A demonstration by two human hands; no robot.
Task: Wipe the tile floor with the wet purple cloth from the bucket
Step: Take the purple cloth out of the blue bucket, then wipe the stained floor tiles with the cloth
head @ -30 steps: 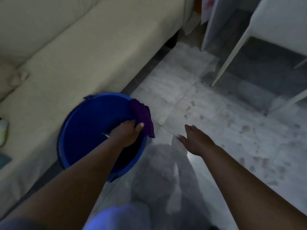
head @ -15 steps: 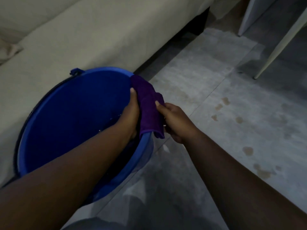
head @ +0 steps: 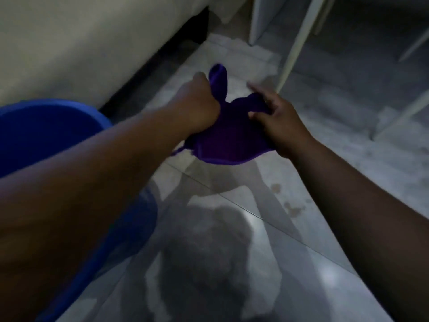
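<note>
We note both hands, left hand (head: 197,105) and right hand (head: 282,123), clamped on purple cloth (head: 228,140), mid-frame above tile floor (head: 243,228); risk: drips from the wet fabric could slick the tiles.

Pretty dim shot overall, kinda grainy and soft. Light comes from behind the person, throwing a big shadow on the tile floor (head: 267,287) with a few glare patches. Motion blur smears the right hand (head: 282,122)'s fingers (head: 254,87).
</note>
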